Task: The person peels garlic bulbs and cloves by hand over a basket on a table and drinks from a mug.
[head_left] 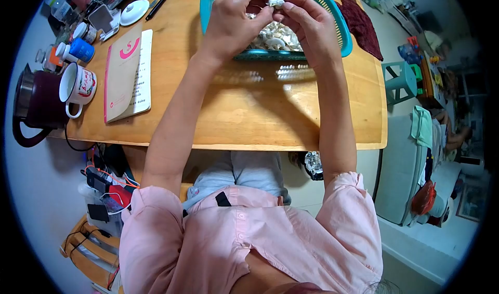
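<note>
Above a teal plastic basket (270, 55), both hands meet at a small whitish, shell-like piece (276, 2). My left hand (236, 22) pinches it from the left, its fingers curled. The thumb and fingers of my right hand (313, 28) are closed on the other side of the same piece. Many pale, flaky pieces (278, 36) of a similar look lie in the basket below; I cannot tell their exact kind. My hands hide part of the basket and its contents.
On the wooden table (249, 117) lies a notebook (122, 81), left of the basket. An enamel mug (78, 83), a dark kettle (39, 99), a blue bottle (81, 49) and a white lid (134, 12) stand further left. A dark red cloth (360, 26) lies right of the basket.
</note>
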Motion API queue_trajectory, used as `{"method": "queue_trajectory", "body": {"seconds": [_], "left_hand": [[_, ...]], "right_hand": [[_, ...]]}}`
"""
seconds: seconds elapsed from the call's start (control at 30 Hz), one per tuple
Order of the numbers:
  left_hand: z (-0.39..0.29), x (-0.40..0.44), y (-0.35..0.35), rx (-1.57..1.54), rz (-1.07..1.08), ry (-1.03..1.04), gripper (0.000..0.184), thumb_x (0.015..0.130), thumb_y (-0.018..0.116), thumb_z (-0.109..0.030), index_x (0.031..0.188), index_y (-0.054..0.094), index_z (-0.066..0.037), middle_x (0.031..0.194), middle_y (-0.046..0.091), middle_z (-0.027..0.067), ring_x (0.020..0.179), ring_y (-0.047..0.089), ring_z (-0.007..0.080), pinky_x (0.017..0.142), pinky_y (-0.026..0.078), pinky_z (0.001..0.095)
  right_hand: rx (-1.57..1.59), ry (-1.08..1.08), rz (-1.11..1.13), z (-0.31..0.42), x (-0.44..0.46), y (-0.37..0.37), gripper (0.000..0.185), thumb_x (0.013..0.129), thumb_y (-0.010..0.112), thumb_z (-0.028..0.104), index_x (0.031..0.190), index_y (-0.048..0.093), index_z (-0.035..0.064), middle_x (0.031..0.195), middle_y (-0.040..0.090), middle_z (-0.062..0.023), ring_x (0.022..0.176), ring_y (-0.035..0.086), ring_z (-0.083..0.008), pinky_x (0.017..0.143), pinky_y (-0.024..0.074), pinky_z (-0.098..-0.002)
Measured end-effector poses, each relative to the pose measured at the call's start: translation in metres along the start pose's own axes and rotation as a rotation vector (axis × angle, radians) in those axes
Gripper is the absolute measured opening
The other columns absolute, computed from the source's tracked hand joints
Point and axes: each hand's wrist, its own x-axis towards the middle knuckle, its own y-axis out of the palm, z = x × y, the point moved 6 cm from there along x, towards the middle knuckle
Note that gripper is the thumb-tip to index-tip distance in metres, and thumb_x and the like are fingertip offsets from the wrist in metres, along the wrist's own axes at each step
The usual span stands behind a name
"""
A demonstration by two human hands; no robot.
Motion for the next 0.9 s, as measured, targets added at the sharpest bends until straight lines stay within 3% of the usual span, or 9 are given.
{"method": "queue_trajectory", "body": {"seconds": [0.07, 0.2, 0.33, 0.4, 0.43, 0.47, 0.77, 0.87, 0.9], "left_hand": [[-0.013, -0.004, 0.002, 0.264, -0.075, 0.349, 0.024, 0.082, 0.065, -0.001, 0.106, 0.062, -0.001, 0.096, 0.065, 0.0082, 0.081, 0.064, 0.0144, 0.071, 0.054, 0.0279], [-0.031, -0.01, 0.011, 0.467, -0.08, 0.616, 0.033, 0.073, 0.068, 0.004, 0.105, 0.063, -0.003, 0.098, 0.064, 0.0118, 0.086, 0.065, 0.0239, 0.072, 0.054, 0.0304], [-0.029, -0.014, 0.018, 0.549, -0.063, 0.614, 0.037, 0.072, 0.068, 0.003, 0.107, 0.062, -0.005, 0.103, 0.063, 0.0119, 0.089, 0.064, 0.0267, 0.074, 0.054, 0.0326], [-0.03, -0.015, 0.018, 0.581, -0.086, 0.724, 0.017, 0.075, 0.064, -0.006, 0.091, 0.059, -0.003, 0.097, 0.062, 0.0115, 0.082, 0.063, 0.0256, 0.071, 0.053, 0.0359], [-0.031, -0.016, 0.02, 0.606, -0.073, 0.723, 0.021, 0.07, 0.06, -0.001, 0.091, 0.058, -0.003, 0.098, 0.062, 0.0103, 0.089, 0.062, 0.0267, 0.076, 0.053, 0.0355], [-0.032, -0.016, 0.02, 0.556, -0.015, 0.714, 0.038, 0.068, 0.068, -0.001, 0.105, 0.06, -0.006, 0.104, 0.061, 0.013, 0.095, 0.062, 0.0315, 0.08, 0.053, 0.0377], [-0.032, -0.018, 0.015, 0.488, -0.103, 0.629, 0.031, 0.07, 0.064, -0.002, 0.101, 0.06, -0.003, 0.094, 0.061, 0.0109, 0.087, 0.063, 0.0293, 0.074, 0.054, 0.0379], [-0.016, -0.007, 0.0, 0.277, -0.181, 0.459, 0.023, 0.076, 0.063, -0.003, 0.099, 0.063, -0.004, 0.086, 0.064, 0.0124, 0.078, 0.063, 0.0259, 0.068, 0.052, 0.0328], [-0.003, -0.001, -0.004, 0.241, -0.187, 0.32, 0.019, 0.081, 0.063, -0.006, 0.099, 0.065, -0.002, 0.088, 0.067, 0.0106, 0.075, 0.064, 0.0189, 0.068, 0.052, 0.0293]], "right_hand": [[0.042, 0.016, 0.001, -0.002, -0.001, 0.0, 0.024, 0.087, 0.061, 0.007, 0.108, 0.062, -0.0046, 0.098, 0.066, -0.01, 0.088, 0.064, -0.0135, 0.08, 0.0531, -0.0256], [0.118, 0.044, 0.032, -0.008, -0.003, 0.0, 0.023, 0.087, 0.057, 0.006, 0.107, 0.06, -0.006, 0.097, 0.064, -0.01, 0.088, 0.063, -0.0137, 0.081, 0.0508, -0.0252], [0.131, 0.066, 0.032, -0.008, -0.008, -0.002, 0.023, 0.088, 0.054, 0.007, 0.107, 0.059, -0.0043, 0.099, 0.063, -0.01, 0.09, 0.062, -0.0153, 0.083, 0.0495, -0.0272], [0.252, 0.076, 0.088, -0.012, -0.006, 0.001, 0.023, 0.088, 0.052, 0.007, 0.107, 0.059, -0.0026, 0.101, 0.062, -0.0099, 0.095, 0.06, -0.016, 0.084, 0.0487, -0.0282], [0.276, 0.062, 0.129, -0.016, -0.003, 0.001, 0.023, 0.088, 0.05, 0.006, 0.107, 0.059, -0.0027, 0.1, 0.062, -0.0089, 0.093, 0.059, -0.0153, 0.083, 0.0483, -0.0276], [0.259, 0.096, 0.11, -0.016, -0.005, 0.0, 0.023, 0.088, 0.048, 0.005, 0.107, 0.059, -0.003, 0.099, 0.061, -0.0082, 0.09, 0.059, -0.015, 0.08, 0.0483, -0.0275], [0.14, 0.225, -0.037, -0.017, -0.009, 0.005, 0.031, 0.086, 0.04, -0.006, 0.114, 0.054, -0.0041, 0.097, 0.059, -0.0059, 0.088, 0.058, -0.0096, 0.078, 0.0476, -0.0222], [0.084, 0.204, 0.012, -0.019, -0.008, 0.005, 0.022, 0.09, 0.048, 0.001, 0.109, 0.057, -0.0022, 0.09, 0.058, -0.0019, 0.078, 0.053, -0.0081, 0.07, 0.044, -0.0219], [0.023, 0.169, 0.064, -0.017, -0.009, 0.005, 0.019, 0.091, 0.051, 0.004, 0.107, 0.059, -0.0015, 0.087, 0.057, -0.0006, 0.074, 0.05, -0.0076, 0.067, 0.0422, -0.0218]]}}
